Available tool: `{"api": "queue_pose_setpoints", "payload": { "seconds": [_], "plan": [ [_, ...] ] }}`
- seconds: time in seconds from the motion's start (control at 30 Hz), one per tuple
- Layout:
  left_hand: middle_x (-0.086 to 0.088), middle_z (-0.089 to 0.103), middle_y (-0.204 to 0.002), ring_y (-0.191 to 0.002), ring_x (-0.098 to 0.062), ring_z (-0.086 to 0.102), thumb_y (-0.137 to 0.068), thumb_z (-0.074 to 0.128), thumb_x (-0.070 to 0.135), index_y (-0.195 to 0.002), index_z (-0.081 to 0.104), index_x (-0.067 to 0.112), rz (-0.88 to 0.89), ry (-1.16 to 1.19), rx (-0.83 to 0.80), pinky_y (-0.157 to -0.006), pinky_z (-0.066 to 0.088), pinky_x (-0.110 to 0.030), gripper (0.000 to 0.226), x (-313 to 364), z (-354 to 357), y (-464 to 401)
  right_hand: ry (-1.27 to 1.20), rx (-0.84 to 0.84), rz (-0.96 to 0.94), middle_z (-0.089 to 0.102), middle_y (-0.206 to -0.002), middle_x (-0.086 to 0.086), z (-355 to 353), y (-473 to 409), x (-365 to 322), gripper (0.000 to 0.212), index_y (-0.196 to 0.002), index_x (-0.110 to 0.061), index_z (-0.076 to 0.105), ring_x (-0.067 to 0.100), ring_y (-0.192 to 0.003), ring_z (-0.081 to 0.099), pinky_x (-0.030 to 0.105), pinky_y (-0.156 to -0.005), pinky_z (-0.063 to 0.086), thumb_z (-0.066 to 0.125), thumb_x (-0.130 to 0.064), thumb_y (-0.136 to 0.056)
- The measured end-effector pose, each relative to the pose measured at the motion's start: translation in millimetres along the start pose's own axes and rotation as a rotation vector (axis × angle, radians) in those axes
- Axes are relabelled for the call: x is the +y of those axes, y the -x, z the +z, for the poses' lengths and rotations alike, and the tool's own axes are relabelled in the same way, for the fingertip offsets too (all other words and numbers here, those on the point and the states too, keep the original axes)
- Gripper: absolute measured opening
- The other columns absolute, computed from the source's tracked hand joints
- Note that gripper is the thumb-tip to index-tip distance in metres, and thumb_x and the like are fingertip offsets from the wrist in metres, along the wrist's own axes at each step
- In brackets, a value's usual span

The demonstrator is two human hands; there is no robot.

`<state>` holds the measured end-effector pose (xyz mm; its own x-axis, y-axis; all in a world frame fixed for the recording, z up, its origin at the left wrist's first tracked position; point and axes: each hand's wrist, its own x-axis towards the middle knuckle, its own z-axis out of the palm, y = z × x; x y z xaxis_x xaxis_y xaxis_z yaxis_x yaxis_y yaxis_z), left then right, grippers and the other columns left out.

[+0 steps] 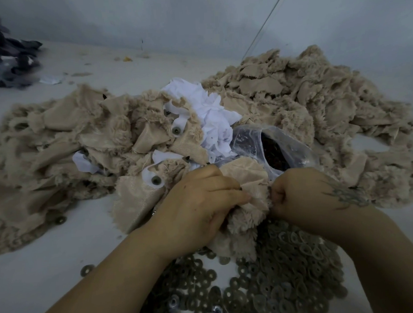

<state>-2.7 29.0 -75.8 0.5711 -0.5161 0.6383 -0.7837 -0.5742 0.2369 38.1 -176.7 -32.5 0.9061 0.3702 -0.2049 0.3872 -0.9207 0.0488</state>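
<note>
A fabric piece (245,190) sits at lower centre between the left hand (198,204) and right hand (304,194). Washers (282,283) lie below it, and a plastic bag (252,140) just above. Fabric scraps (316,99) span the middle, with a cloth pile (4,58) at upper left.

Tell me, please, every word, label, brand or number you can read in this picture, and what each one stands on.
None: no word, label, brand or number can be read anywhere.
The tattoo on the right hand is a dark, blurred pattern; no letters can be made out.
The beige plush piece gripped by that hand and the left hand, the white cloth, the clear plastic bag and the grey washers show no print.
</note>
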Motion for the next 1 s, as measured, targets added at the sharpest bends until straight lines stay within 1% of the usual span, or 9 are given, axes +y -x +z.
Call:
{"api": "queue_pose_setpoints", "payload": {
  "seconds": [0.1,0.2,0.3,0.47,0.63,0.73,0.83,0.97,1.0],
  "plan": [
    [-0.007,0.073,-0.102,-0.081,-0.029,0.062,-0.089,0.065,-0.006,-0.105,0.076,0.004,-0.001,0.009,-0.014,-0.068,0.05,-0.043,0.021,0,0,-1,-0.111,0.042,0.045,0.073,-0.081,0.004,-8,5,1,0.022,-0.078,-0.012,0.075,0.02,-0.077,0.068,0.027,-0.069,0.054,0.072,-0.034,-0.084],
    [-0.007,0.073,-0.102,-0.081,-0.029,0.062,-0.089,0.064,-0.006,-0.105,0.076,0.003,-0.005,0.024,-0.015,-0.069,0.05,-0.043,0.022,0,1,0,-0.055,-0.082,-0.009,0.074,-0.084,0.006,-9,8,-3,0.031,-0.081,-0.012,0.075,0.021,-0.08,0.069,0.031,-0.074,0.057,0.076,-0.043,-0.079],
    [-0.007,0.073,-0.104,-0.082,-0.028,0.062,-0.09,0.064,-0.006,-0.105,0.075,0.003,-0.008,0.018,-0.023,-0.069,0.05,-0.042,0.022,-1,2,1,-0.03,-0.155,-0.027,0.073,-0.082,0.007,-7,7,-2,0.042,-0.08,-0.01,0.074,0.022,-0.077,0.069,0.035,-0.074,0.058,0.08,-0.051,-0.074],
    [-0.007,0.073,-0.103,-0.08,-0.027,0.062,-0.09,0.064,-0.005,-0.105,0.075,0.003,-0.012,0.02,-0.025,-0.069,0.049,-0.041,0.021,-1,1,1,-0.038,-0.12,-0.019,0.072,-0.076,0.007,-5,5,1,0.042,-0.072,-0.01,0.071,0.021,-0.072,0.068,0.036,-0.073,0.059,0.08,-0.05,-0.074],
    [-0.008,0.073,-0.103,-0.079,-0.028,0.062,-0.089,0.064,-0.005,-0.105,0.075,0.002,-0.003,0.02,-0.025,-0.067,0.049,-0.042,0.021,-2,1,2,-0.131,-0.054,0.018,0.072,-0.077,0.001,-6,5,-3,0.039,-0.076,-0.015,0.071,0.015,-0.073,0.067,0.027,-0.059,0.051,0.086,-0.05,-0.065],
    [-0.008,0.073,-0.103,-0.079,-0.028,0.062,-0.088,0.064,-0.006,-0.104,0.075,0.002,-0.001,0.021,-0.016,-0.067,0.049,-0.042,0.021,-2,2,2,-0.197,-0.028,0.034,0.071,-0.073,-0.005,-9,7,1,0.035,-0.074,-0.019,0.069,0.009,-0.069,0.065,0.023,-0.059,0.05,0.088,-0.047,-0.063],
    [-0.008,0.073,-0.104,-0.078,-0.027,0.062,-0.087,0.065,-0.007,-0.104,0.075,0.002,0.003,0.023,-0.013,-0.067,0.049,-0.041,0.022,-2,2,1,-0.259,0.135,0.068,0.067,-0.061,-0.012,-15,7,3,0.023,-0.06,-0.03,0.067,0.006,-0.061,0.065,0.01,-0.051,0.043,0.085,-0.038,-0.072],
    [-0.006,0.073,-0.106,-0.078,-0.024,0.058,-0.09,0.063,-0.005,-0.105,0.075,0.004,0.006,0.023,-0.022,-0.069,0.048,-0.037,0.021,0,1,1,-0.538,0.685,-0.005,0.062,-0.047,-0.005,-10,6,-1,0.021,-0.065,-0.026,0.076,0.013,-0.045,0.06,0.03,-0.051,0.052,0.076,-0.038,-0.082],
    [-0.005,0.073,-0.106,-0.078,-0.023,0.058,-0.091,0.062,-0.004,-0.106,0.075,0.004,0.007,0.021,-0.026,-0.069,0.047,-0.036,0.022,0,1,1,-0.581,0.743,-0.05,0.063,-0.049,-0.002,-6,6,-5,0.023,-0.069,-0.021,0.078,0.015,-0.049,0.06,0.026,-0.049,0.049,0.074,-0.037,-0.085]
  ]
}}
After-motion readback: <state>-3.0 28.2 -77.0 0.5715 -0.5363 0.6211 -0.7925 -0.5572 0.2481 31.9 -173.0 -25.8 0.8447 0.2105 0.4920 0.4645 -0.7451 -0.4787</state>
